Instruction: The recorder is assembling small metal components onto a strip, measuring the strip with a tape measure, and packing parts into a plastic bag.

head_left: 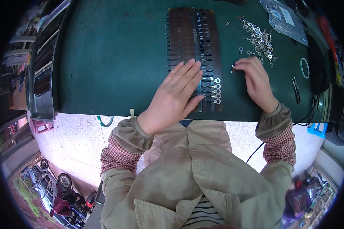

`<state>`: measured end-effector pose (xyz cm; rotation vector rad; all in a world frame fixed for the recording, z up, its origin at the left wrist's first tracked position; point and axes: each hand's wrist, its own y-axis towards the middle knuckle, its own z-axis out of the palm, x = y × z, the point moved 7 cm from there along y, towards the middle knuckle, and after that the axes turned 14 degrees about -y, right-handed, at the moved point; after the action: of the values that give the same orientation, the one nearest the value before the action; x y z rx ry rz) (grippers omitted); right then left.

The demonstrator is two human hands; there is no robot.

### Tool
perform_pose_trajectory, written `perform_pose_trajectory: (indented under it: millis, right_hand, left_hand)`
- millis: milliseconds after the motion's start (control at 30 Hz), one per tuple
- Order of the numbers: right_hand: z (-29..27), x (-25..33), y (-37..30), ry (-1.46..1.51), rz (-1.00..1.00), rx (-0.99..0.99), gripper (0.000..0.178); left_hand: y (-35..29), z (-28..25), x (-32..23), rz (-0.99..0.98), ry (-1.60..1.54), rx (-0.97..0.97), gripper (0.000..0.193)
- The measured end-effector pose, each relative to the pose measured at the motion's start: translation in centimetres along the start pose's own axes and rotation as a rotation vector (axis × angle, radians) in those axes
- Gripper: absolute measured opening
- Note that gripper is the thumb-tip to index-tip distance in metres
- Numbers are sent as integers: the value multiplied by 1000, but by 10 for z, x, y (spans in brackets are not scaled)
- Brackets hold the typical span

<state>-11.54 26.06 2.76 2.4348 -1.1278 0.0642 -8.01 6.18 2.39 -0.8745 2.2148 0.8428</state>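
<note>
Assembly workshop, green worktop [111, 57], heap of metal ring terminals [261, 40] toward its far right corner, parts tray [44, 110] along its left edge, hand tool [296, 92] near its right edge

My left hand [175, 91] lies flat across the lower part of a brown board [184, 38] on the green worktop [111, 57], beside a short column of ring terminals [217, 91] at the board's right edge. My right hand [257, 79] pinches a small metal piece [232, 70] between its fingertips, just below a loose pile of terminals [260, 40]. Past that pile lies a clear plastic bag [288, 24], with black tweezers [296, 91] nearer me on the right.
</note>
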Motion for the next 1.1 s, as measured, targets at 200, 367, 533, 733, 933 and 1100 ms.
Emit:
perform_pose_trajectory:
  millis: [200,367,533,733,933,1100]
  right_hand:
    - [7,-8,10,-59,265,81,15]
    - [4,-10,13,-44,157,71,12]
    - [8,-5,26,105,123,85,12]
    - [22,17,37,250,-17,165,12]
    - [25,20,35,246,-9,154,12]
    - [25,22,35,226,-6,143,12]
  left_hand:
    - [2,-2,-1,7,38,-5,54]
    - [0,1,-1,-12,-11,0,56]
    - [2,0,-2,-5,-6,-11,56]
    - [2,0,-2,-10,-7,-18,55]
    - [2,0,-3,0,14,-17,53]
    - [2,0,-2,-5,-12,-20,55]
